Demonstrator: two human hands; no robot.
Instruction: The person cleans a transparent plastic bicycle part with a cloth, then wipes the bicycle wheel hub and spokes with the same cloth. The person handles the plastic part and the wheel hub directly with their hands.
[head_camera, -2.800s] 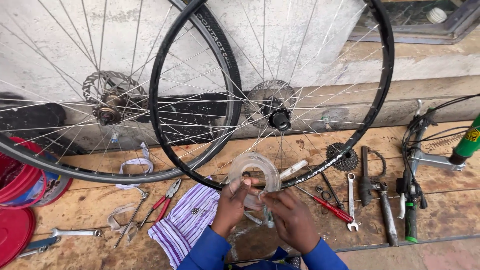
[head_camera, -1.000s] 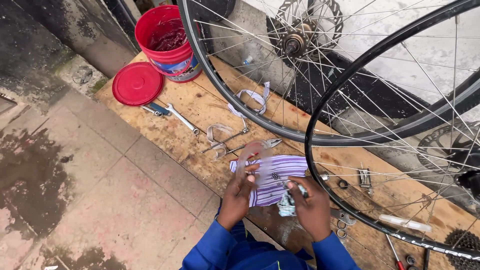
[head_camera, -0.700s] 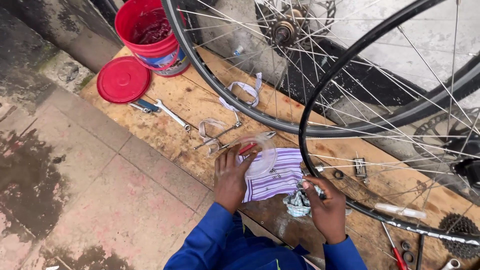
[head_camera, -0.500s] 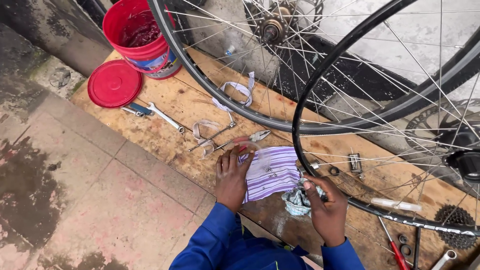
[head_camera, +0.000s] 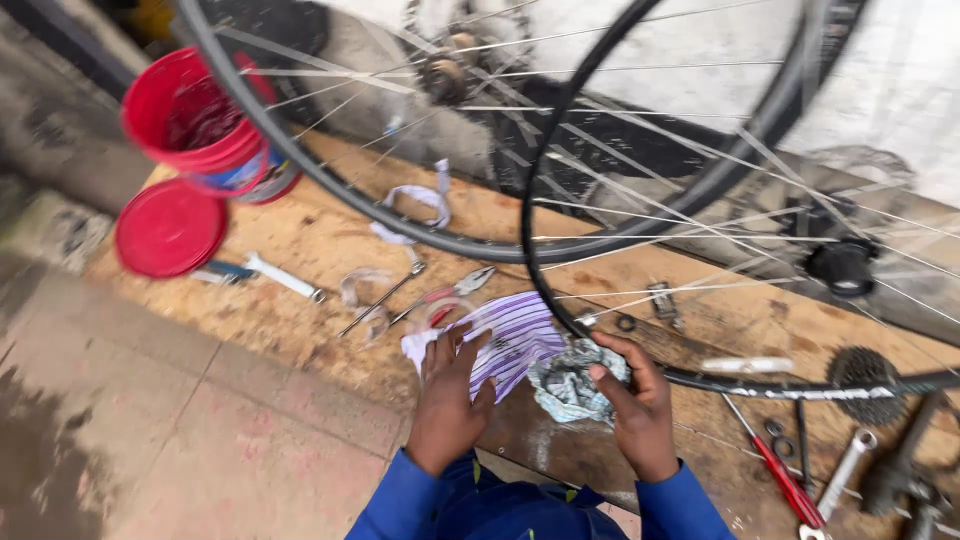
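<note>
Left hand (head_camera: 448, 402) lay flat, fingers spread on the striped cloth (head_camera: 505, 340), while right hand (head_camera: 632, 410) pinched the crumpled rag (head_camera: 570, 380) beside it.

Purple-and-white striped cloth (head_camera: 510, 340) under left hand (head_camera: 447, 400); pale grey-blue crumpled rag (head_camera: 570, 380) mottled with dark marks at right hand (head_camera: 632, 405). Bright blue sleeves (head_camera: 400, 505) on both arms. Red plastic bucket (head_camera: 200, 120) with blue band low on the wall; flat round red lid (head_camera: 168, 227). Black wheel rims (head_camera: 545, 290) with silver spokes. Red-handled screwdriver (head_camera: 785, 480). Tan, dark-stained wooden board (head_camera: 290, 310). Reddish paving slabs (head_camera: 180, 440).
</note>
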